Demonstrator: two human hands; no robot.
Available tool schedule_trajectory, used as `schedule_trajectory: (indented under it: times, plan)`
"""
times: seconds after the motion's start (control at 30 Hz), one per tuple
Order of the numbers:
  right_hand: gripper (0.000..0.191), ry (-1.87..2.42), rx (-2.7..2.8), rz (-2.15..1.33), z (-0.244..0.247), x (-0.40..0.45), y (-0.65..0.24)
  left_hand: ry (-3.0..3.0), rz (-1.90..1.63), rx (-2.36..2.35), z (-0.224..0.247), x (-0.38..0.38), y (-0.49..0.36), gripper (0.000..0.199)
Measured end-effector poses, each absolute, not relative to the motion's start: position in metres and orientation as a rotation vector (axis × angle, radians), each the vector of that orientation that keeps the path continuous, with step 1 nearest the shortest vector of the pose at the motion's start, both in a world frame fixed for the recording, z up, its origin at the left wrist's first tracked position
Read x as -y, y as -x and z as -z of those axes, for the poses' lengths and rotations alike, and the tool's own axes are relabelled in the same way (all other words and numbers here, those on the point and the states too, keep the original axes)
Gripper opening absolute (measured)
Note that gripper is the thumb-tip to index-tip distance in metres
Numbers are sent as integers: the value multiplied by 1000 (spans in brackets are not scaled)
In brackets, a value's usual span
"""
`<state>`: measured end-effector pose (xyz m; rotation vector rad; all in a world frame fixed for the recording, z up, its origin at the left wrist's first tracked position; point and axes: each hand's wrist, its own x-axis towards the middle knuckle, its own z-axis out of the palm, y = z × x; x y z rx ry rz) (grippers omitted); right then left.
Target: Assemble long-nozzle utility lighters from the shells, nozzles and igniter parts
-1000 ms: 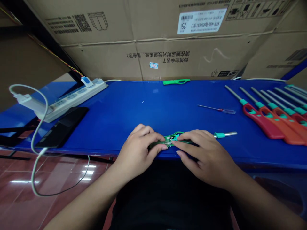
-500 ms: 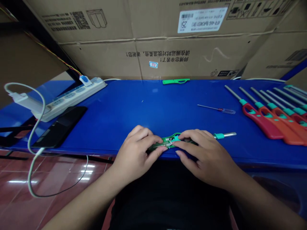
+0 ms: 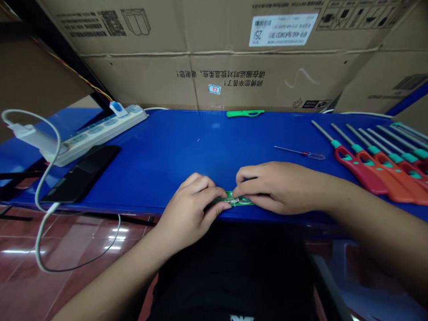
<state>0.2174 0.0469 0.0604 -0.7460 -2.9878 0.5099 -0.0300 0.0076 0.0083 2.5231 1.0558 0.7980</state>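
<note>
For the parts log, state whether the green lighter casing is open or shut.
Open: wires show inside the green casing, between left hand and right hand.

- a blue table [image 3: 174, 156]
- a white power strip [image 3: 100, 139], back left
- a black phone [image 3: 82, 173] just before it
- a green lighter casing [image 3: 234, 201] at the front edge
- a green plastic piece [image 3: 245, 113] at the back edge
- a small screwdriver [image 3: 301, 153]
- red and orange lighters [image 3: 377, 174] in a row, right

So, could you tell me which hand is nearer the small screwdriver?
The right hand is nearer, below the screwdriver's shaft, not touching it. The left hand is farther left, beyond the right hand.
</note>
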Motion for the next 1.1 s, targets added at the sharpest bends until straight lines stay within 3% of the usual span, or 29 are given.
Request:
schedule_trajectory:
  times: [0.13,0.33,0.47,0.67,0.83,1.1]
  plan:
    - [25,695,3053,-455,-62,-53,-216,-2507,-777,-1064,-8,-7,30,13]
    - [25,366,3262,153,-72,-54,-215,-2517,-764,-1081,-9,-9,28,14]
    - [28,311,3179,311,-65,-47,-222,-2528,-779,-1071,-9,-9,27,15]
    - [32,476,2946,-12,-42,-43,-235,-2538,-810,-1089,-7,-7,27,15]
    - [19,707,2710,-283,-35,-38,-230,-2552,-822,-1072,-5,-6,27,16]
    - [18,780,2655,-381,-35,-43,-222,-2553,-834,-1068,-6,-7,27,15]
